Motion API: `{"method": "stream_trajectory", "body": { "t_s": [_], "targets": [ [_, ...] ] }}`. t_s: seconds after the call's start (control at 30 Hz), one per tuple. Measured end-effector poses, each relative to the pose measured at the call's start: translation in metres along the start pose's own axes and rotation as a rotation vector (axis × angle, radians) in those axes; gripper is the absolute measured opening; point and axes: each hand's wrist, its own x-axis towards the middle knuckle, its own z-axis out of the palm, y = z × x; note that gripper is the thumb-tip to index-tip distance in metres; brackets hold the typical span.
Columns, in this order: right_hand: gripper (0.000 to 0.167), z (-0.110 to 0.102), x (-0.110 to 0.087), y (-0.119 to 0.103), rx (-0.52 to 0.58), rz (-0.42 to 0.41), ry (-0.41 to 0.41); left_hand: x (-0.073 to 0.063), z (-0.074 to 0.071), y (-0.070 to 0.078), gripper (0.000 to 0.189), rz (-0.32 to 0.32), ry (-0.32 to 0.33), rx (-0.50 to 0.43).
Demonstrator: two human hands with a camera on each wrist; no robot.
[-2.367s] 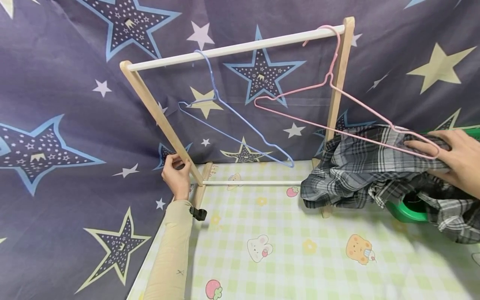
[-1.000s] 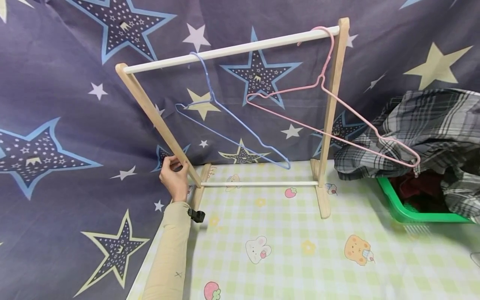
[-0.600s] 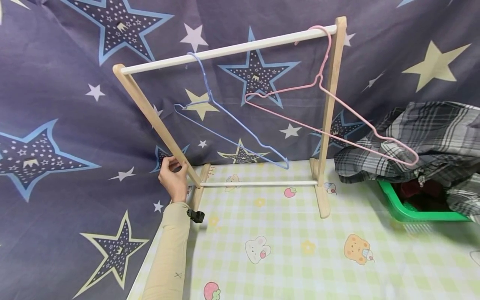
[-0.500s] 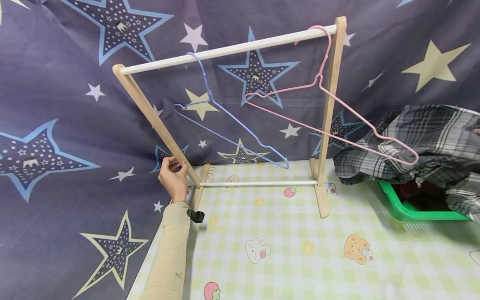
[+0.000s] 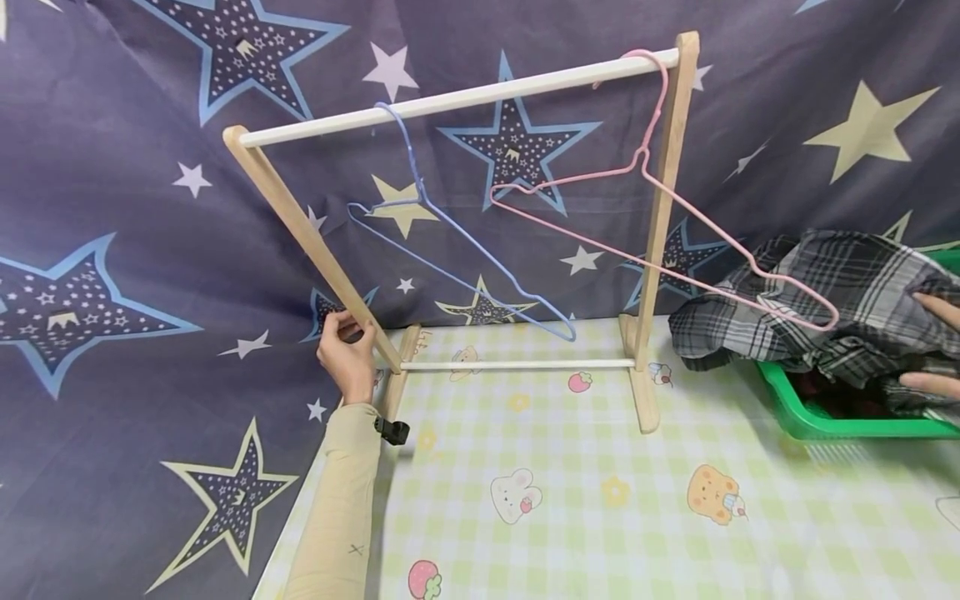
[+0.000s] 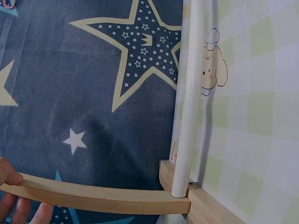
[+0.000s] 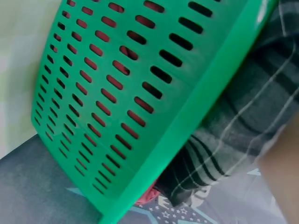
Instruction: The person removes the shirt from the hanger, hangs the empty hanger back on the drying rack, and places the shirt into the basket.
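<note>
My left hand [image 5: 347, 357] grips the left wooden post [image 5: 311, 242] of a small clothes rack. In the left wrist view, the thumb lies over the post and the fingers show below it. A blue hanger [image 5: 480, 242] and a pink hanger [image 5: 645, 167] hang bare from the white top bar [image 5: 465, 100]. To the right, a grey plaid garment [image 5: 847, 283] lies heaped across a green basket [image 5: 862, 428]. Only part of my right hand [image 5: 937, 312] shows at the right edge, fingers spread apart and touching the cloth. The right wrist view mostly shows the basket's slotted side.
Reddish cloth [image 7: 148, 195] peeks out by the basket rim. The pink hanger's right end overlaps the garment in the head view. A star-print curtain [image 5: 247, 350] stands behind the rack, and a green checked cloth [image 5: 570, 500] covers the table.
The plaid garment was drawn right, away from the rack, and has since sunk lower over the basket. My right hand left the view and came back at the right edge. The left hand stays put.
</note>
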Motion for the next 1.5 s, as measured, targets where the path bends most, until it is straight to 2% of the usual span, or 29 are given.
{"method": "stream_trajectory", "body": {
  "t_s": [0.07,0.13,0.2,0.3,0.43,0.53,0.7,0.8,0.9,1.03,1.17,1.3,1.43,1.47,1.5],
  "targets": [
    [0.136,-0.005,-0.003,-0.009,-0.062,0.067,-0.083,0.000,0.001,-0.001,0.018,0.002,-0.003,-0.005],
    [0.149,-0.005,-0.005,-0.012,-0.097,0.086,-0.106,0.001,0.002,-0.002,0.018,0.002,-0.002,-0.011],
    [0.150,-0.001,-0.007,-0.013,-0.109,0.102,-0.115,0.000,0.002,-0.003,0.019,0.003,0.000,-0.014],
    [0.141,0.007,-0.010,-0.012,-0.111,0.103,-0.093,0.000,0.002,-0.004,0.019,0.006,0.005,-0.007],
    [0.123,0.018,-0.012,-0.009,-0.066,0.053,0.007,0.001,0.003,-0.005,0.019,0.019,0.007,0.010],
    [0.120,0.027,-0.010,-0.003,-0.048,-0.006,0.100,0.002,0.003,-0.005,0.019,0.023,0.004,0.006],
    [0.110,0.042,0.001,0.010,-0.053,-0.190,0.289,0.002,0.001,-0.004,0.019,0.007,0.007,0.004],
    [0.103,0.048,0.009,0.014,-0.007,-0.316,0.388,0.002,0.000,-0.004,0.019,0.005,0.010,0.004],
    [0.103,0.047,0.008,0.011,0.039,-0.265,0.346,0.001,-0.001,-0.003,0.019,0.006,0.006,0.001],
    [0.106,0.033,0.003,-0.003,0.036,-0.035,0.161,0.001,0.001,-0.002,0.019,0.004,0.000,0.009],
    [0.114,0.017,0.006,-0.014,0.001,0.057,0.068,0.001,0.003,-0.002,0.019,0.001,0.008,0.015],
    [0.124,0.006,0.010,-0.025,-0.003,0.040,0.065,0.002,0.004,-0.003,0.018,0.006,0.012,-0.001],
    [0.119,-0.005,0.019,-0.039,-0.051,-0.102,0.129,0.002,0.003,-0.004,0.018,0.008,0.010,-0.019],
    [0.116,-0.009,0.022,-0.045,-0.062,-0.135,0.139,0.002,0.003,-0.003,0.018,0.010,0.009,-0.024],
    [0.106,-0.013,0.025,-0.051,-0.066,-0.162,0.149,0.002,0.003,-0.004,0.018,0.010,0.008,-0.024]
  ]
}}
